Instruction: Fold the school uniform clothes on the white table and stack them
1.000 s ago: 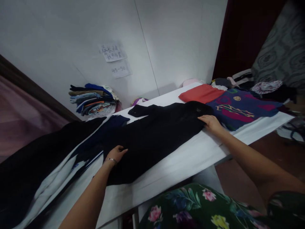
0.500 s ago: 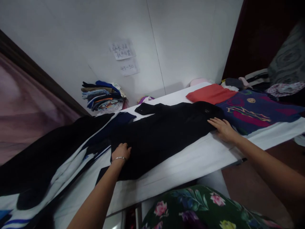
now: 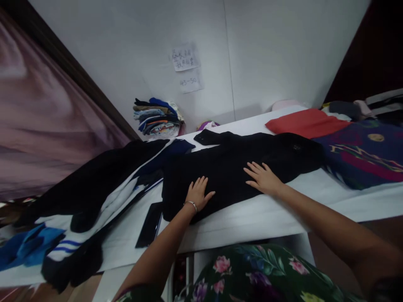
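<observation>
A black garment with a sleeve stretching toward the wall lies spread out across the white-covered table. My left hand, with a bracelet at its wrist, rests flat on the garment's left part, fingers spread. On its near middle edge lies my right hand, palm down and fingers apart. Neither hand grips the cloth. Just left of the garment, close to my left forearm, is a dark flat phone-like slab.
Black, white and navy clothes are heaped at the left, with a bright blue cloth. A folded clothes stack stands by the wall. To the right lie a red cloth and a patterned navy garment. A pink curtain hangs left.
My right hand has moved left from the garment's right end to its middle. My left hand has opened flat and shifted inward. The dark slab has come into sight, and the view has turned left.
</observation>
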`<state>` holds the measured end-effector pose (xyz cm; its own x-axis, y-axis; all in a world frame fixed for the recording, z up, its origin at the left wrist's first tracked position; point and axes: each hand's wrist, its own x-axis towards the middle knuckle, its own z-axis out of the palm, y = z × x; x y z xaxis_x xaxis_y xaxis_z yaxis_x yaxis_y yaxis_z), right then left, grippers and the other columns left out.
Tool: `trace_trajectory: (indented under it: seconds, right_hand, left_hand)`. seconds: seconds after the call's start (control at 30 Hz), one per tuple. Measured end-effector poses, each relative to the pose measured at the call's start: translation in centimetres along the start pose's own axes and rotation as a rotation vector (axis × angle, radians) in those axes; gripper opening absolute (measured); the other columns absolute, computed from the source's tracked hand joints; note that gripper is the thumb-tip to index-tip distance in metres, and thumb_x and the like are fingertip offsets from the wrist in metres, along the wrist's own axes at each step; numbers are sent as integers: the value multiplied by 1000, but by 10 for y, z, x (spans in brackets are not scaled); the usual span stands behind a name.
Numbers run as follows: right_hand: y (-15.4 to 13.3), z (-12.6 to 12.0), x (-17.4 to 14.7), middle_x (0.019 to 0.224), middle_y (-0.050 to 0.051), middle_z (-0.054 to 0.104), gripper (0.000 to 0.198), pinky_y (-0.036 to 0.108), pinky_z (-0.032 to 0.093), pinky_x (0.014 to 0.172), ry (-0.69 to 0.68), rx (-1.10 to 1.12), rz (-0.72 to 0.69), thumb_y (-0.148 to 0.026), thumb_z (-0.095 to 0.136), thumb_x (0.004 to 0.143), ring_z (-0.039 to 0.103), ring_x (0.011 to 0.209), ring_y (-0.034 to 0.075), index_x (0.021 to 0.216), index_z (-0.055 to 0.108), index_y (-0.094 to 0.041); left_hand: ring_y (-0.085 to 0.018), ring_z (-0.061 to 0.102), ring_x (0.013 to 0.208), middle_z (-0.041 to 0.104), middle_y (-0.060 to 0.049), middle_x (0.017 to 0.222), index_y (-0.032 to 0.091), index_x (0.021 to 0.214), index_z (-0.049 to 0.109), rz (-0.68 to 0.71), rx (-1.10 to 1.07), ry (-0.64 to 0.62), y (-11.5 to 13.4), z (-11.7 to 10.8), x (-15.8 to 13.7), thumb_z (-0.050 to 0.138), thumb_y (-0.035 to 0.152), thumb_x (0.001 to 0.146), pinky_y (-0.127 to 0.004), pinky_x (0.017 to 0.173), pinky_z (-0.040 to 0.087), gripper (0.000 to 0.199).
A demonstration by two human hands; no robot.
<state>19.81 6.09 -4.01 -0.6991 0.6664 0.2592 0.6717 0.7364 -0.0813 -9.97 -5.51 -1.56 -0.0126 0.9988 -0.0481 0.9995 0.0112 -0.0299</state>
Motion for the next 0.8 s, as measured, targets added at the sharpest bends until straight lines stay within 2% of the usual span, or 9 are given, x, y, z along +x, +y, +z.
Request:
trace_trajectory:
  seconds: [0.07, 0.13, 0.23, 0.3, 0.37, 0.5, 0.6, 0.7, 0.8]
  right_hand:
    - [3, 11, -2, 151, 11, 35, 62, 55, 22, 110, -29, -6, 3, -59, 29, 93, 28, 140, 30, 144, 40, -26]
    - [6, 15, -6, 152, 10, 34, 63, 54, 21, 111, -21, -7, 6, -61, 26, 93, 27, 140, 29, 144, 40, -26]
    - [8, 15, -10, 152, 9, 34, 65, 54, 21, 111, -3, 4, 10, -62, 25, 93, 26, 141, 29, 145, 38, -26]
    - [9, 15, -12, 151, 9, 35, 65, 54, 22, 110, 11, 13, 10, -62, 25, 93, 27, 140, 29, 146, 37, -26]
    - [10, 17, -12, 151, 9, 35, 65, 54, 22, 110, 22, 15, 4, -61, 24, 93, 28, 140, 30, 145, 38, -25]
    - [10, 19, -13, 150, 11, 36, 69, 55, 24, 109, 38, 1, -10, -63, 22, 92, 30, 139, 31, 143, 42, -21]
    - [10, 20, -15, 149, 11, 39, 69, 55, 24, 109, 68, 18, -13, -63, 23, 92, 31, 138, 32, 142, 44, -20]
    - [12, 22, -18, 146, 11, 43, 65, 54, 25, 109, 114, 46, -9, -60, 26, 92, 33, 137, 30, 139, 47, -21]
    - [15, 25, -20, 145, 9, 44, 62, 53, 26, 109, 142, 63, -2, -58, 28, 92, 34, 137, 29, 139, 47, -23]
  left_hand:
    - [-25, 27, 142, 32, -11, 153, 17, 146, 34, 1, -39, -9, -4, 8, -1, 39, 55, 93, -47, 114, 22, 65]
    - [-24, 28, 141, 34, -10, 152, 18, 144, 37, 17, -94, 21, -6, 6, -5, 39, 53, 93, -47, 115, 21, 62]
    - [-21, 33, 139, 43, -7, 147, 20, 135, 49, -5, -174, 153, -15, -7, -17, 42, 47, 94, -45, 116, 18, 50]
    - [-22, 39, 135, 50, -8, 142, 19, 128, 55, -125, -192, 277, -29, -14, -33, 47, 42, 92, -42, 115, 22, 43]
    - [-23, 46, 129, 55, -10, 136, 17, 124, 59, -320, -202, 343, -46, -16, -52, 51, 38, 90, -39, 111, 31, 40]
    - [-29, 52, 121, 58, -15, 130, 13, 126, 56, -663, -258, 280, -71, -11, -85, 52, 43, 88, -40, 101, 41, 49]
    - [-32, 55, 116, 60, -18, 125, 12, 129, 52, -786, -343, 244, -75, -8, -92, 54, 50, 85, -43, 95, 43, 58]
    - [-32, 56, 114, 63, -17, 119, 14, 117, 58, -849, -458, 328, -78, -5, -88, 62, 47, 80, -43, 95, 42, 50]
    - [-27, 59, 109, 65, -13, 112, 14, 110, 60, -911, -837, 436, -86, -1, -83, 69, 41, 75, -37, 92, 45, 45]
